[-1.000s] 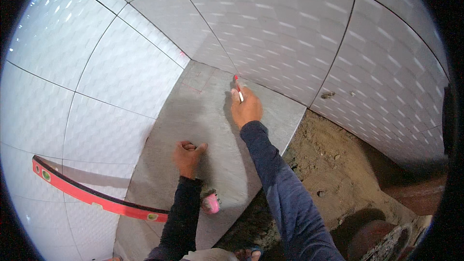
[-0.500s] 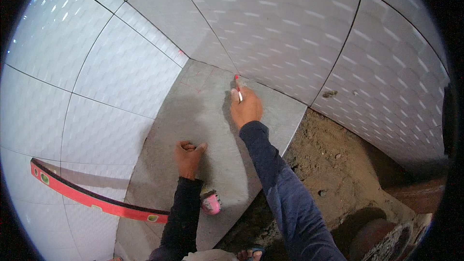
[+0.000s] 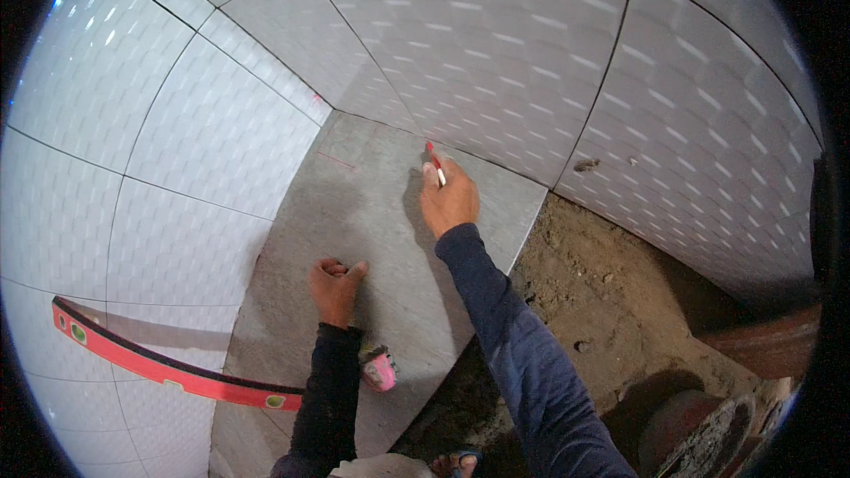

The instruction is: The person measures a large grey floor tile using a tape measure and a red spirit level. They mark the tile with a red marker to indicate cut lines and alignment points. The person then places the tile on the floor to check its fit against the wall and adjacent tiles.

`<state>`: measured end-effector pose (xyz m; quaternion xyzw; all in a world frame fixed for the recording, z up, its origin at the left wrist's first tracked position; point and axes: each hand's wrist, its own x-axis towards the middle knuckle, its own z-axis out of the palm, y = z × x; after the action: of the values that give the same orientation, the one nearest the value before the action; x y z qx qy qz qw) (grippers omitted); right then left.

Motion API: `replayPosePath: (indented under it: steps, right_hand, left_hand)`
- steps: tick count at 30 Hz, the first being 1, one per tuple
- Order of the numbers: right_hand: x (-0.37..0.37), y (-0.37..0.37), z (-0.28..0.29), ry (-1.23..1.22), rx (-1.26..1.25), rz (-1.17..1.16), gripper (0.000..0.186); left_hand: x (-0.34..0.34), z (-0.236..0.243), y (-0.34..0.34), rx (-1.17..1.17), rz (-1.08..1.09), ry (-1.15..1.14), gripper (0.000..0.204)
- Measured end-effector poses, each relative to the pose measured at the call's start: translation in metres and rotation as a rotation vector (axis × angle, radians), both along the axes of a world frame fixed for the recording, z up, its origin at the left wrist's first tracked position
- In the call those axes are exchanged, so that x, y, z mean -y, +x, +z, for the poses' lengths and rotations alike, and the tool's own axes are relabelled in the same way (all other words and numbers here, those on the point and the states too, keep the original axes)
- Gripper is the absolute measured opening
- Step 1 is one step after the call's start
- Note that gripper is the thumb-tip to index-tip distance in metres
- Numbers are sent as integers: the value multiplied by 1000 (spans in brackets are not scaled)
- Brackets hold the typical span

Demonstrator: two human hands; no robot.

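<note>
My right hand pinches a red and white marker. Its red end points at the far edge of a grey floor tile, close to the foot of the white textured wall. Over the middle of the same tile, my left hand is closed with its fingers curled; whatever they may hold is hidden. A pink tape measure lies on the tile beside my left wrist. Thin red lines are drawn near the tile's far left corner.
A red spirit level extends leftward from my left forearm along the tiled left wall. Sandy ground borders the tile on the right. A round mortar-crusted container stands at lower right. A sandalled foot shows at the bottom edge.
The whole view has shifted slightly. My right hand keeps the marker near the wall's foot, and my left hand stays curled over the tile.
</note>
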<state>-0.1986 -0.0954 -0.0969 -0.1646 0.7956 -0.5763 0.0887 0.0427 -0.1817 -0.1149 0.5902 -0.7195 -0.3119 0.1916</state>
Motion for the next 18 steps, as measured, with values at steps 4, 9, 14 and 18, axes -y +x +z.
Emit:
replayPosePath:
  steps: [4,9,14,18]
  right_hand:
    - [-23,1,11,4,13,-74,33]
    - [-112,15,40,-92,201,-309,32]
    - [-185,10,3,58,286,-418,37]
    - [-190,21,-38,37,456,-311,36]
  left_hand:
    - [1,-8,3,-11,-27,-85,53]
    - [-1,-3,6,2,25,-33,57]
    - [1,-6,6,22,-15,-86,59]
    - [-19,11,-11,22,0,-127,57]
